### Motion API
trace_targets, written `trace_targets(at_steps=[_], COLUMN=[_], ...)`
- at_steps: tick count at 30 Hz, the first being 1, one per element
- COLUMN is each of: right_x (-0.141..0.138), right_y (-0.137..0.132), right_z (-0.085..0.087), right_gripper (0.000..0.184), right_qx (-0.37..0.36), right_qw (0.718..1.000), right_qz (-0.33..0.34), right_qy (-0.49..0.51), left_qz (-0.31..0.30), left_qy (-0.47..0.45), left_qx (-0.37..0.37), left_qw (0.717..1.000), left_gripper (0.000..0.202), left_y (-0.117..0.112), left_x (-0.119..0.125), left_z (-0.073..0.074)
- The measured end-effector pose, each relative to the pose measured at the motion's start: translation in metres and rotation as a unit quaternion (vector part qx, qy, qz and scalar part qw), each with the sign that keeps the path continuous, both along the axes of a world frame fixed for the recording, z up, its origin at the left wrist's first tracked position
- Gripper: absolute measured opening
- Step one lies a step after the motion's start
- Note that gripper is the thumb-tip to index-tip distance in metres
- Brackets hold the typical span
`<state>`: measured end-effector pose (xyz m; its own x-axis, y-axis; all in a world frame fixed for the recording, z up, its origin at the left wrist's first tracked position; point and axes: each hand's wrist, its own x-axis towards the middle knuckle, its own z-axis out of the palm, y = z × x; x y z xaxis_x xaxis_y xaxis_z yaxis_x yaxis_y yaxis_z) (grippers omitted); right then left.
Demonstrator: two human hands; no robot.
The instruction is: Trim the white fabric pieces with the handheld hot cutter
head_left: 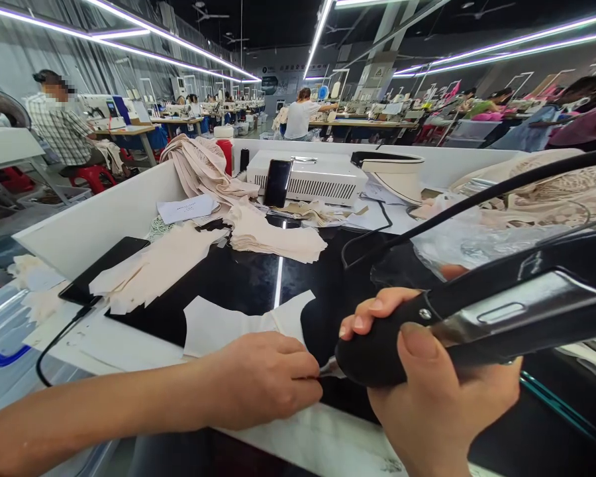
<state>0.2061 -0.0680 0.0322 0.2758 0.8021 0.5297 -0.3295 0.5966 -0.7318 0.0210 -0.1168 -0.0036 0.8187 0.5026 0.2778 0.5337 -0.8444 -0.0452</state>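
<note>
In my right hand (442,391) is a black hand-held tool (387,348) with a long metal lever and a small metallic tip. My fingers and thumb wrap round its rounded front end. My left hand (263,374) is pinched just left of that tip, at the near edge of a white fabric piece (211,324). The piece lies flat on the glossy black board (218,275), its near part covered by my left hand. The exact spot between the pinching fingers is hidden.
Stacked beige fabric pieces (273,235) and more cut pieces (163,265) lie behind. A phone (278,183) leans on a white vented box (322,182). A black cable (477,199) arches over the right side. Plastic-wrapped fabric (541,185) sits far right. People work at sewing machines beyond.
</note>
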Motion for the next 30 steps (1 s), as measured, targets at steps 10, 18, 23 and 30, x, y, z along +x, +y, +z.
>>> trace_targets(at_steps=[10,18,23,30], right_x=[-0.004,-0.003,-0.005,-0.003], right_y=[-0.001,-0.002,-0.002,-0.002], right_z=[0.003,0.001,0.003,0.002], right_gripper=[0.056,0.058,0.057,0.058], right_qx=[0.000,0.003,-0.004,-0.003], right_qw=[1.000,1.000,1.000,1.000], right_qz=[0.013,0.001,-0.006,0.005], right_qy=[0.011,0.001,0.013,0.006], left_qz=[-0.011,-0.005,-0.006,-0.026], left_qy=[-0.021,-0.035,-0.038,-0.069], left_qx=[-0.006,-0.010,-0.003,0.028], left_qw=[1.000,0.999,0.999,0.997], left_gripper=[0.030,0.025,0.025,0.027], left_y=[0.008,0.007,0.006,0.006], left_x=[-0.009,-0.013,-0.016,-0.010], left_z=[-0.018,-0.020,-0.020,-0.014])
